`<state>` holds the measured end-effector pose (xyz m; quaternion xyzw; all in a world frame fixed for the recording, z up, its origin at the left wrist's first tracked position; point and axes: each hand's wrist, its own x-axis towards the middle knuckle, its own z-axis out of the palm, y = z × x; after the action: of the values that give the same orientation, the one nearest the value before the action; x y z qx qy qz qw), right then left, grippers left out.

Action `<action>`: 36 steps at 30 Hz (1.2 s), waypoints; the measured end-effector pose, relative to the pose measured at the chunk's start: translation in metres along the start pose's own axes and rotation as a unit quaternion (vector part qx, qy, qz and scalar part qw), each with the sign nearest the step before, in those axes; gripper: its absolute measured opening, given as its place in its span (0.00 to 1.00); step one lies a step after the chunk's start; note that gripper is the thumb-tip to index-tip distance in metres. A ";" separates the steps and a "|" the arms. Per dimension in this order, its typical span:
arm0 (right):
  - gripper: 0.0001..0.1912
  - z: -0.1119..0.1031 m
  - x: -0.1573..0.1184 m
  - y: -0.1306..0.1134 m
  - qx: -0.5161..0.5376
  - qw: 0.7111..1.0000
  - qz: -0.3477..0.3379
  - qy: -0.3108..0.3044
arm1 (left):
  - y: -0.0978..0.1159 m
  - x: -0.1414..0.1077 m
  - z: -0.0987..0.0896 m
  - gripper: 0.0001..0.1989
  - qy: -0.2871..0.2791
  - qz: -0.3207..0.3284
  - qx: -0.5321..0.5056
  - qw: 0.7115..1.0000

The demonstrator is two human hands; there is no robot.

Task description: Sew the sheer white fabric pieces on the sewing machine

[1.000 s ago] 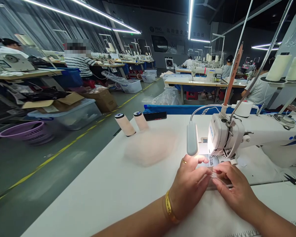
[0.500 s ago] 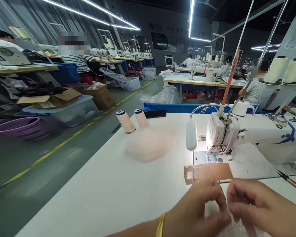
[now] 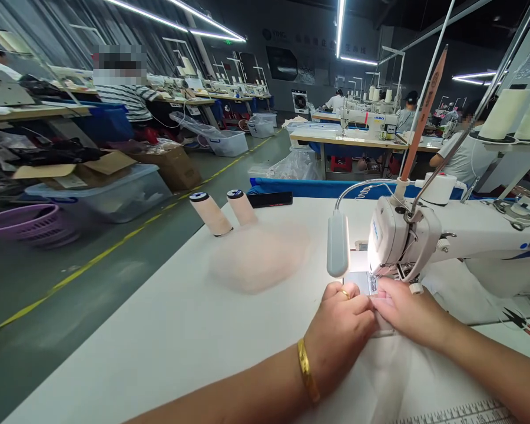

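Observation:
Just in front of the needle of a white sewing machine (image 3: 404,235), my left hand (image 3: 342,335) is closed, its fingers bunched together. It wears a gold ring and a gold bangle. Close against it, my right hand (image 3: 410,309) pinches at the edge of the needle plate (image 3: 357,282). Between them they hold a sheer white fabric (image 3: 391,377), which trails down toward the front of the table. Its pinched edge is mostly hidden by my fingers. A lit lamp (image 3: 338,244) hangs left of the machine head.
A pale pink sheer heap (image 3: 260,259) lies left on the white table (image 3: 159,353), before two thread cones (image 3: 211,215). A ruler (image 3: 463,413) lies at the front right, red-handled snips (image 3: 527,327) at the right. Other people sit at machines beyond the aisle.
Both hands have moved forward from the table's front to the needle, taking the sheer fabric along. They now cover where the brown taped piece showed. The ruler has come into view.

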<state>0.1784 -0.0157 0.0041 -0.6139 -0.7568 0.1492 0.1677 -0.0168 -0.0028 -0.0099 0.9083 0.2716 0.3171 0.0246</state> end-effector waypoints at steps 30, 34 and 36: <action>0.17 0.015 -0.019 0.028 -0.141 0.964 -0.189 0.126 | 0.003 0.007 0.003 0.10 -0.064 -0.063 0.053 0.995; 0.17 0.018 -0.019 0.033 -0.147 0.966 -0.178 0.118 | 0.003 0.007 0.002 0.10 -0.080 -0.069 0.048 0.993; 0.17 0.018 -0.020 0.034 -0.148 0.965 -0.176 0.123 | 0.002 0.007 0.001 0.09 -0.087 -0.075 0.038 0.993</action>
<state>0.2038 -0.0285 -0.0278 -0.5024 -0.8402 -0.0736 0.1906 -0.0104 -0.0004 -0.0065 0.9099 0.3473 0.2239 0.0371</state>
